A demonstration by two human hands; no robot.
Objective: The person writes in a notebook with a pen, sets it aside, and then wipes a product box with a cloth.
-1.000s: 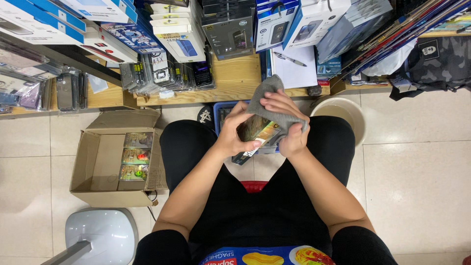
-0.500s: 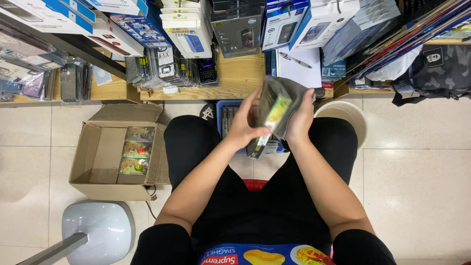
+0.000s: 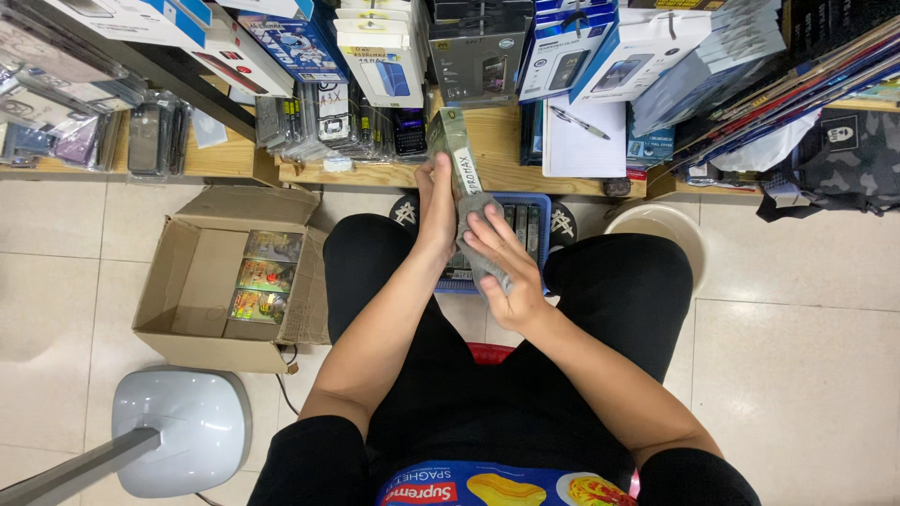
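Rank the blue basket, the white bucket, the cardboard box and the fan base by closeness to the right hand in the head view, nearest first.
From the right hand:
1. Blue basket, just beyond it, between the knees.
2. White bucket, to the right.
3. Cardboard box, left on the floor.
4. Fan base, lower left.

The cardboard box (image 3: 220,276) sat left of the knees, the blue basket (image 3: 525,217) between them, the bucket (image 3: 667,230) right.

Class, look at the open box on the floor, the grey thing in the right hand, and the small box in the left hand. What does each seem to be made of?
Open box: brown corrugated cardboard, matte, with folded flaps and raw edges. Grey thing under the right hand: probably soft cloth, since it drapes and creases. Small box in the left hand: likely printed card, perhaps film-wrapped; it has sharp edges and a slight sheen.
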